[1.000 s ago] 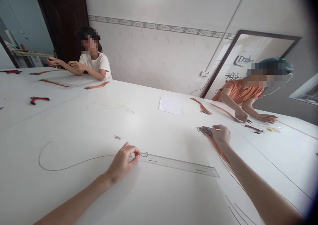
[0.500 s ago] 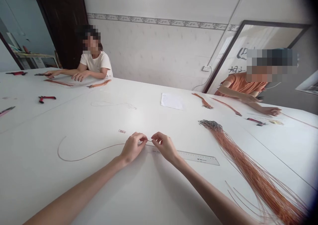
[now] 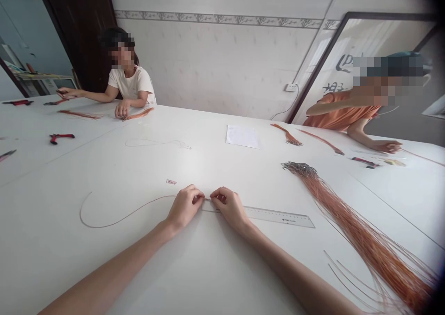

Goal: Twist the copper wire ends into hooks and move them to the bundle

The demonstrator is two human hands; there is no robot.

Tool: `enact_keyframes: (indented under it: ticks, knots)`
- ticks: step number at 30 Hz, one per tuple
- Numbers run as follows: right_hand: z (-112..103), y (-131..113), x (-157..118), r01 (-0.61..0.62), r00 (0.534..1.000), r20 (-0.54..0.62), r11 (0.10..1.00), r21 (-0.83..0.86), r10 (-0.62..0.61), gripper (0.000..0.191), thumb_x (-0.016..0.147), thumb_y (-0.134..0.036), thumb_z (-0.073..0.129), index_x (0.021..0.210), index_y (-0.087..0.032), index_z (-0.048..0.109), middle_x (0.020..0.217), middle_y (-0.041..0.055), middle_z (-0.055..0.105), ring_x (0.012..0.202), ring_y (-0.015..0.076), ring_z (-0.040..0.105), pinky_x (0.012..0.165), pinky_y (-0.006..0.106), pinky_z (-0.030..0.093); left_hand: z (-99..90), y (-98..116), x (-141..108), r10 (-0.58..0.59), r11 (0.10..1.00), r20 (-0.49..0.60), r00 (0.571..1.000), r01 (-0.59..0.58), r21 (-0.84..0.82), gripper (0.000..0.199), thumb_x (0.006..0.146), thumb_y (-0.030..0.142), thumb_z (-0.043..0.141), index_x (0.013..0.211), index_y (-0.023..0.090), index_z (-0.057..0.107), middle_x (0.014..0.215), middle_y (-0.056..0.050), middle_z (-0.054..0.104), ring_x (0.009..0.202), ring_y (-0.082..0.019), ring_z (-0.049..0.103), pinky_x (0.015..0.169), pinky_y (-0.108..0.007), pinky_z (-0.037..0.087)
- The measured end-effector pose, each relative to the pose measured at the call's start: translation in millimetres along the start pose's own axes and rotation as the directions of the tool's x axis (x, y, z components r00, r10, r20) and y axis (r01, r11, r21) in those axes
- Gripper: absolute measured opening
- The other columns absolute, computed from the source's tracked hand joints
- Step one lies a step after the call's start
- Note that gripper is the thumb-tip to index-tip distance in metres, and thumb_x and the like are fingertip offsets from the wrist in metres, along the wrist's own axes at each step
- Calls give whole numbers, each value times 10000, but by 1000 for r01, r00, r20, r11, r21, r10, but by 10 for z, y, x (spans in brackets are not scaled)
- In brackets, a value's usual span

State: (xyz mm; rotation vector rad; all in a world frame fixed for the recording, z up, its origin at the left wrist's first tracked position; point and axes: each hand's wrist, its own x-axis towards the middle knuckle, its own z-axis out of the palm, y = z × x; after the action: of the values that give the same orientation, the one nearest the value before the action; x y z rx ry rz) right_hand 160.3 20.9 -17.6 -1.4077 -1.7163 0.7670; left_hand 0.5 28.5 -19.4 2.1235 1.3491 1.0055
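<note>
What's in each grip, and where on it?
The left hand and right hand both pinch one thin wire near its end, above the end of a clear ruler. The exact contact points are hidden.

Small assembly workshop, long white worktable [image 3: 86, 176], wire bundles [image 3: 358, 236], pliers [image 3: 61, 137]

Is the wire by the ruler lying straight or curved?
Curved: the thin wire runs from the left hand in a long bend.
</note>
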Motion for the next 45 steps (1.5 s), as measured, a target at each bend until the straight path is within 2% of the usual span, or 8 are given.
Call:
enact_keyframes:
  ticks: [20,34,45]
  knots:
    - [-4,-19,-23,113,993,40,985,-126,-109,188,769,-71,467,746,-179,619,806,34,588,742,146,526,657,274,425,-10,-10,-47,30,999,35,999,-30,16,201,783,56,470,725,158,634,795,-23,572,617,-103,548,559,-226,448]
    - [13,11,-25,154,988,36,979,-133,-150,200,760,-54,457,741,-178,612,806,39,573,758,153,510,659,288,439,1,-14,-60,98,994,-13,995,-98,55,201,784,66,469,714,165,629,762,-21,575,604,-106,551,544,-226,456]
    - [10,14,-27,166,986,40,976,-142,-162,194,766,-43,465,737,-174,606,817,49,574,811,170,519,664,286,455,-8,3,-67,67,996,-5,998,-67,57,189,770,37,495,704,168,615,767,-8,575,615,-100,552,563,-213,454]
